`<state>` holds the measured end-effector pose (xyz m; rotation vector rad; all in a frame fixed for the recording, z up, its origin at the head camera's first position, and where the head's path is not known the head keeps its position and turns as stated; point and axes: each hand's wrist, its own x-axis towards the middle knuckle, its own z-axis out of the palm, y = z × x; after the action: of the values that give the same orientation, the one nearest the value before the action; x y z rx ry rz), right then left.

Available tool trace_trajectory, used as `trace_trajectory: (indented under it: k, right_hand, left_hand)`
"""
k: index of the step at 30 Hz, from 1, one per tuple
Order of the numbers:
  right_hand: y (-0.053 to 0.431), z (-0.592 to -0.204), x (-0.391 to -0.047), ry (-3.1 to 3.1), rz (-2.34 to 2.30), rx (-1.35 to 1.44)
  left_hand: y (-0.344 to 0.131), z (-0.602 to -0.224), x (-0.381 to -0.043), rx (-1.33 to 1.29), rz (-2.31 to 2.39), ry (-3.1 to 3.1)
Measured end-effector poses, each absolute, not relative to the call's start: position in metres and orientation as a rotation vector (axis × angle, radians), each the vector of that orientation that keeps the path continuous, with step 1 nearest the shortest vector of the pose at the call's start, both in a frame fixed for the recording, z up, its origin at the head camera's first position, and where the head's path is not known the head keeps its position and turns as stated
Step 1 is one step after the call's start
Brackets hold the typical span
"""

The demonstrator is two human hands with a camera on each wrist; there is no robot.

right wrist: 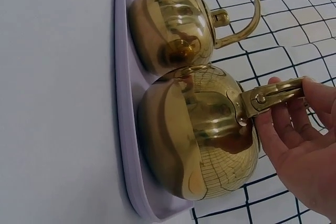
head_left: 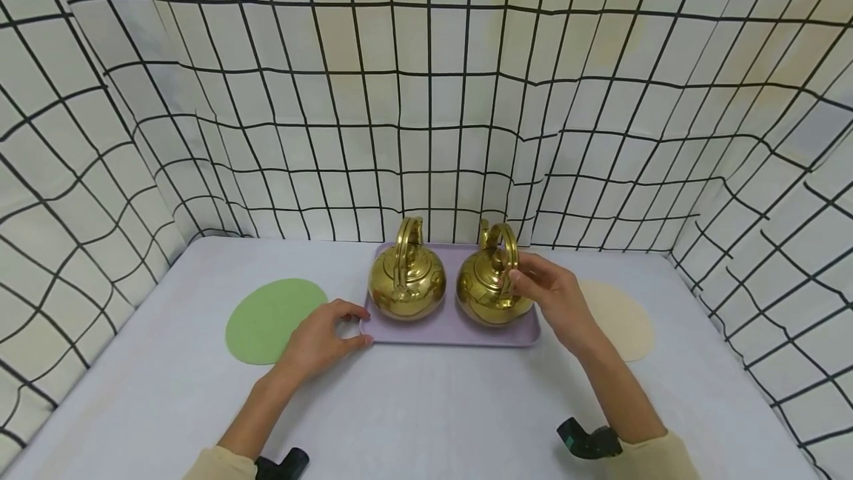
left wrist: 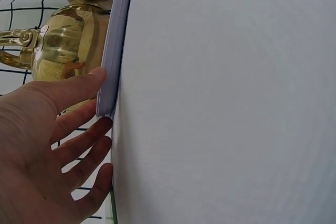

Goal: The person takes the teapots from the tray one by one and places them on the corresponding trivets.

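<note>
Two shiny brass teapots with looped handles stand on a light purple tray [head_left: 433, 333]. My right hand [head_left: 558, 302] holds the handle of the right teapot [head_left: 489, 291], thumb on one side and fingers on the other in the right wrist view. That teapot sits upright over the tray's right half. The left teapot [head_left: 408, 284] stands beside it, touched by neither hand. At the tray's front left corner my left hand [head_left: 322, 343] grips the rim, with the thumb [left wrist: 84, 85] on the front edge and the other fingers spread around the left end.
A green round mat [head_left: 269, 321] lies left of the tray. A cream round mat [head_left: 620, 321] lies to its right, partly behind my right forearm. The white table [head_left: 453, 413] is enclosed at the back and sides by a white wall with a black grid [head_left: 433, 95].
</note>
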<state>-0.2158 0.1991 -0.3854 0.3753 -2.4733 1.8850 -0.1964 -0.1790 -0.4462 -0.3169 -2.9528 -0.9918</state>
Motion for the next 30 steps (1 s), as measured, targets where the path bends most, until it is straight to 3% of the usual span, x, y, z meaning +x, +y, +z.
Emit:
trace_trajectory:
  k: [30]
  right_hand:
    - [0.226,-0.371,-0.209,-2.490,1.795,0.399]
  left_hand:
    - [-0.179,-0.447,-0.198,-0.351,-0.990,-2.941]
